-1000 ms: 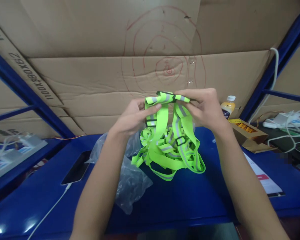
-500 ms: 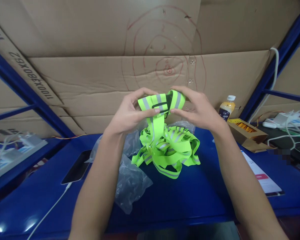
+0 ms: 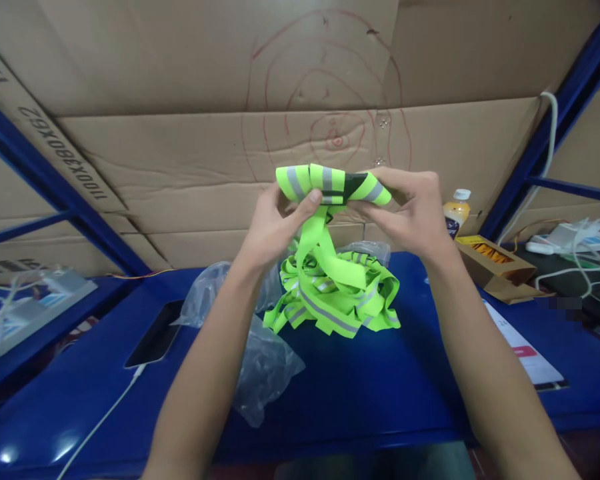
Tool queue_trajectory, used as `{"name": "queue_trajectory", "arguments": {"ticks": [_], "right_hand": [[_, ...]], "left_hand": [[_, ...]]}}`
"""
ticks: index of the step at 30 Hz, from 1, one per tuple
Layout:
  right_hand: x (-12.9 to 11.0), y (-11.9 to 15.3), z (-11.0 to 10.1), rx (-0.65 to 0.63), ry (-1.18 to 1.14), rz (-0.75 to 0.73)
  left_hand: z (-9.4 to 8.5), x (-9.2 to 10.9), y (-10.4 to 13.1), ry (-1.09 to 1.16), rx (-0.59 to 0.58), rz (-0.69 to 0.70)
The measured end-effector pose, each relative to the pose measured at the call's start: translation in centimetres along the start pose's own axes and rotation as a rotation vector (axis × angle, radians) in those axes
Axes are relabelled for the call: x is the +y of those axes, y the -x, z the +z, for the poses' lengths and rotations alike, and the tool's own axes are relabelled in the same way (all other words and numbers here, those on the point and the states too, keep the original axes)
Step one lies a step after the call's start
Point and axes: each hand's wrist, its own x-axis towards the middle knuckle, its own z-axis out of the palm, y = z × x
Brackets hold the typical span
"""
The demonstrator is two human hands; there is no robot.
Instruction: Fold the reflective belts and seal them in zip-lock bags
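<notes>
A: What do the hands hold?
B: The left hand [image 3: 285, 223] and the right hand [image 3: 405, 210] hold a bright green strap [image 3: 293, 181] with shiny gray stripes, one hand at each side. The left thumb is on top of it. A black piece shows between the hands.
A: What is under it?
B: A messy green pile [image 3: 337, 300] on the blue counter [image 3: 365, 400]. A clear bag [image 3: 265, 370] is by it.
A: And around?
B: A phone [image 3: 155, 337] with a white cord [image 3: 103, 417] is left. A bottle [image 3: 457, 212] and an open box [image 3: 497, 267] are right.
</notes>
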Motion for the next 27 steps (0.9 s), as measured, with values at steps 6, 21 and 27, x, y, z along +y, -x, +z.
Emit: {"name": "queue_trajectory", "arguments": {"ticks": [6,21,27], "right_hand": [[1.5,0.5,1.1,-0.021,0.169,-0.176],[0.8,0.1,-0.2,-0.417,-0.244,0.192],[1.3,0.4,0.4,-0.303,-0.338,0.276]], "left_hand": [[0.2,1.9,0.3,0.243,-0.058,-0.323],[-1.0,2.9,0.9,-0.249,-0.202,0.09],[0.0,2.1,0.7,-0.262,-0.091,0.147]]}}
